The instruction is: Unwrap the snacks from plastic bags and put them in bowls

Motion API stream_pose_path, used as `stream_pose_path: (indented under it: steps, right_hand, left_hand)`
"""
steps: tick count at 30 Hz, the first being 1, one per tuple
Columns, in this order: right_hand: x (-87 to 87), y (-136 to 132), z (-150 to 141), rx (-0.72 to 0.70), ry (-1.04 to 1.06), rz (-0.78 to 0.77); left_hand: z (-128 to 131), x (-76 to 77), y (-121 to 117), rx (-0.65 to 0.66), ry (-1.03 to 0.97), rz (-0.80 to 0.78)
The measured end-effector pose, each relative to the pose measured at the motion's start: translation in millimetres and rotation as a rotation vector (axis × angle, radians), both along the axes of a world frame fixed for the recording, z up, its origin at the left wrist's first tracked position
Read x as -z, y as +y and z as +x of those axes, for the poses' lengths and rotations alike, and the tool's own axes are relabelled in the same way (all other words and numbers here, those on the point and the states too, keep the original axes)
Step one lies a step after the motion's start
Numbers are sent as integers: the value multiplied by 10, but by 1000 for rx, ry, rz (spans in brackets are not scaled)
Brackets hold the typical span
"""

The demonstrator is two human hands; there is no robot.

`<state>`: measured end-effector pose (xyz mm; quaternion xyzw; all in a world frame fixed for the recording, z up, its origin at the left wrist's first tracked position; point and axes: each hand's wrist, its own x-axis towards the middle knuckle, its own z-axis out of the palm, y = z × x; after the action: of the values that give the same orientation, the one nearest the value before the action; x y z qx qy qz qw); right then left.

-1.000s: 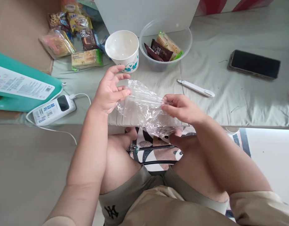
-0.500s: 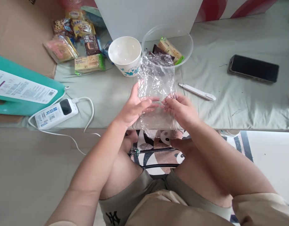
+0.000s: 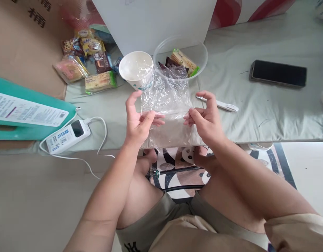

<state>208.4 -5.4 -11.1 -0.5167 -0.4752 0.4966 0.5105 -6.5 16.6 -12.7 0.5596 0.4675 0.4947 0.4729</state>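
A clear plastic bag is stretched between my two hands over the front edge of the table. My left hand pinches its left side between thumb and fingers, with the index finger raised. My right hand pinches the opposite side, its index finger also lifted. Behind the bag stand a white paper cup with a blue-green print and a clear round plastic bowl. Inside the bowl lie a green-ended cracker pack and dark wrapped snacks, partly seen through the film. A white utility knife lies just beyond my right hand.
Several wrapped snacks lie at the back left by a cardboard box. A green jug and a white power bank with a cable are at left. A black phone lies at right; a white box stands behind.
My hands have moved apart, spreading the plastic bag wider. Both index fingers are now raised. The whole view has shifted slightly.
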Motion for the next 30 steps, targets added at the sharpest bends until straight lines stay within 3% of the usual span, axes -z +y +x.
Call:
stream_pose_path:
  steps: [6, 9, 14, 17, 20, 23, 25, 28, 30]
  right_hand:
    - [-63, -68, 67, -110, -75, 213]
    - [-62, -59, 99, -111, -268, 259]
    - [17, 2, 88, 23, -560, 315]
    - [36, -7, 80, 110, -675, 447]
    - [-20, -65, 86, 81, -691, 570]
    - [-104, -130, 85, -50, -546, 535]
    - [-137, -148, 74, -108, -348, 356]
    - [-134, -123, 55, -107, 7, 42]
    - [-117, -88, 49, -120, 184, -84]
  left_hand:
    - [-71, -46, -68, 142, 262, 263]
    - [-99, -39, -53, 89, 439, 322]
    - [-114, 16, 39, 6, 656, 448]
    - [-117, -4, 48, -52, 696, 551]
    - [-124, -77, -6, -42, 611, 588]
    - [-112, -154, -96, 109, 373, 453]
    - [-81, -185, -140, 129, 203, 240]
    - [-15, -212, -132, 0, -28, -122]
    - [17, -235, -79, -91, -146, -313]
